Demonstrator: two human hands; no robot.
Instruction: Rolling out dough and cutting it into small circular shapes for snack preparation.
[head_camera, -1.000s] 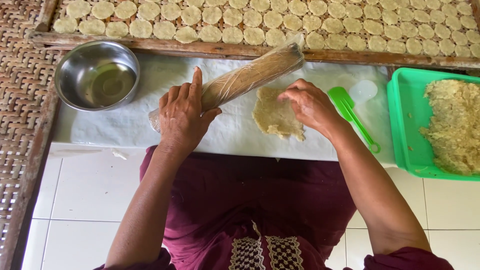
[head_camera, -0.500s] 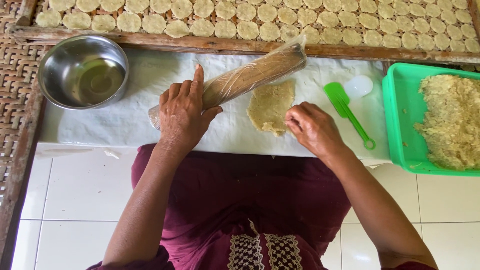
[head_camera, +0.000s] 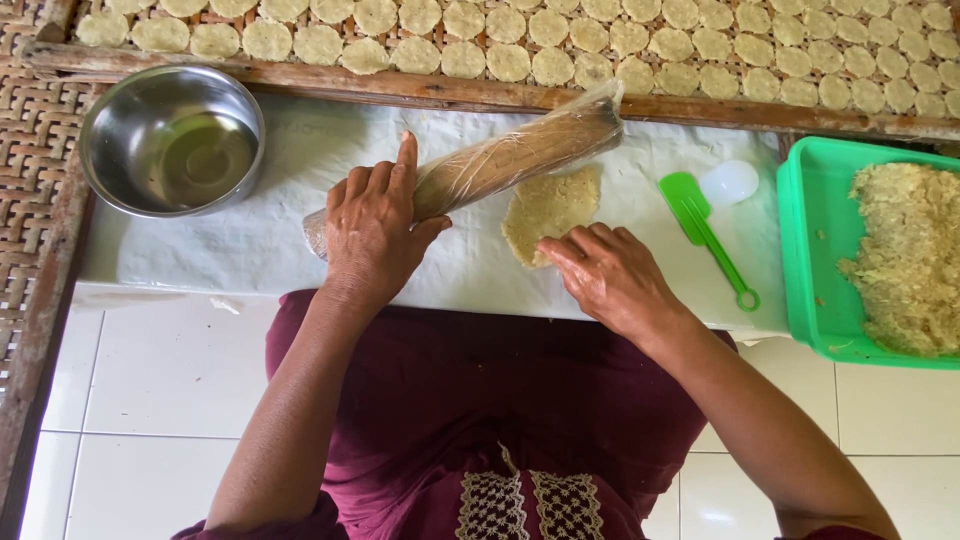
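Seen from above: left hand (head_camera: 372, 232) laid over the near end of a plastic-wrapped rolling pin (head_camera: 500, 160), fingers curled on it, forefinger stretched along its top. Pin lying aslant across a white cloth (head_camera: 250, 240), far end over the upper edge of a flattened patch of dough (head_camera: 548, 208). Right hand (head_camera: 612, 275) palm-down at the dough's lower edge, fingers extended and together, tips apparently touching it, holding nothing. Left of the pin, a steel bowl (head_camera: 172, 140). To the right, a green spatula (head_camera: 705, 232), a small white lid (head_camera: 728, 182) and a green tray (head_camera: 805, 250) of crumbly dough. Beyond, rows of small dough discs (head_camera: 620, 45) on a wooden rack.
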